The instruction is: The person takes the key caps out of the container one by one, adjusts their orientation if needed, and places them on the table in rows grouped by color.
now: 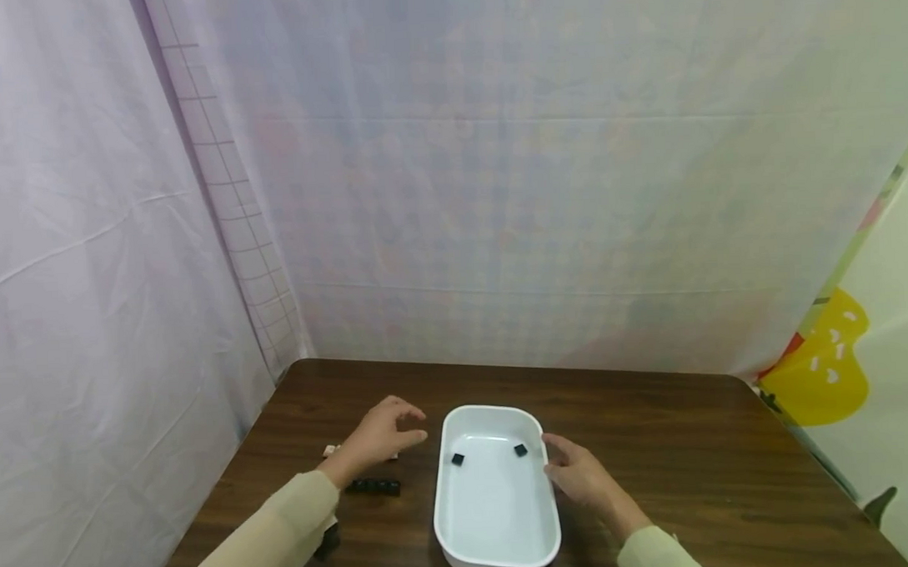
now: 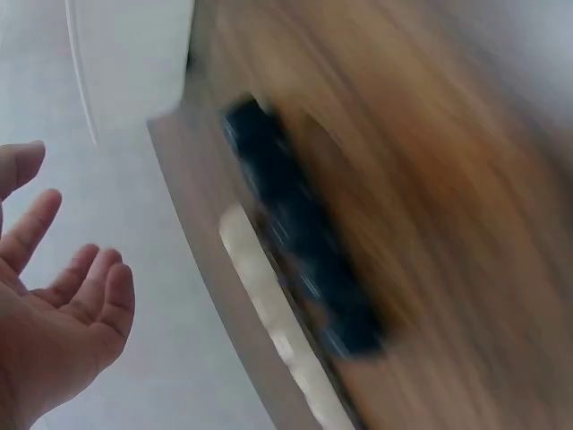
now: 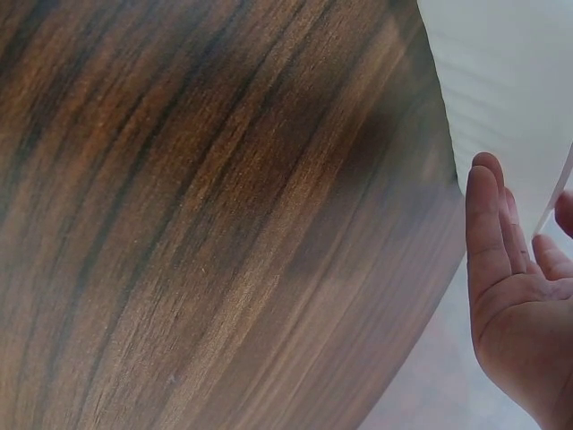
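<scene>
A white, deep rectangular tray with rounded corners stands on the table, two small black squares lying inside it. My right hand is at the tray's right wall, fingertips right at the rim; in the right wrist view its fingers are straight along the outside of the wall. Left of the tray, my left hand hovers over the table with bent, spread fingers and nothing in them. Below it lies a black ridged bar, with a cream ridged bar alongside in the left wrist view.
A dark wood-grain table carries everything. Another black piece shows beside my left sleeve, which partly hides it. Pale curtains hang behind the table and at its left, and a sheet with a yellow print at the right.
</scene>
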A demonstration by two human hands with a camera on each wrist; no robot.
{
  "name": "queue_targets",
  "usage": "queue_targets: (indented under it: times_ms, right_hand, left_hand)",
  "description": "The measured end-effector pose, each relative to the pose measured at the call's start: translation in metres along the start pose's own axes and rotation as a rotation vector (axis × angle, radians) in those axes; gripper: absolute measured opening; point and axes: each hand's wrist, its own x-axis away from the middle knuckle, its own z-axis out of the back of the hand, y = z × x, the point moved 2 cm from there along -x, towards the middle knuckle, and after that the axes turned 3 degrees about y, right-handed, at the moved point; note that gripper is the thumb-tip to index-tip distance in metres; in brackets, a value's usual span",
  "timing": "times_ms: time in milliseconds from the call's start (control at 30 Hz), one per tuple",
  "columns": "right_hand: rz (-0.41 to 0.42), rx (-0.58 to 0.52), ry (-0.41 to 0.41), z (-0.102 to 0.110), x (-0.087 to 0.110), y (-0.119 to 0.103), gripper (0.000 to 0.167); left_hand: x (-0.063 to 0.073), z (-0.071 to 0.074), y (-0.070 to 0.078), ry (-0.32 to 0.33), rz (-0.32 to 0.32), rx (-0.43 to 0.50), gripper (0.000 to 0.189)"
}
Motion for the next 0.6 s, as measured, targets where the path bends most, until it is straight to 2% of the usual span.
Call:
queue_targets:
  times_ms: [167, 300, 467, 600]
  right_hand:
    - [-0.014, 0.004, 0.0, 0.0, -0.001, 0.001, 0.054]
    - [-0.021, 0.011, -0.002, 0.0, -0.002, 0.002, 0.054]
    - [-0.009, 0.017, 0.005, 0.0, -0.002, 0.003, 0.054]
    - [0.002, -0.009, 0.011, -0.001, -0.001, 0.002, 0.053]
  left_hand:
    - [-0.016, -0.026, 0.014, -0.033, -0.024, -0.018, 0.029]
    - [-0.021, -0.043, 0.018, -0.07, 0.0, -0.015, 0.026]
    - [-0.025, -0.057, 0.022, -0.082, -0.01, -0.053, 0.026]
    - [-0.03, -0.062, 0.025, -0.09, 0.014, -0.091, 0.027]
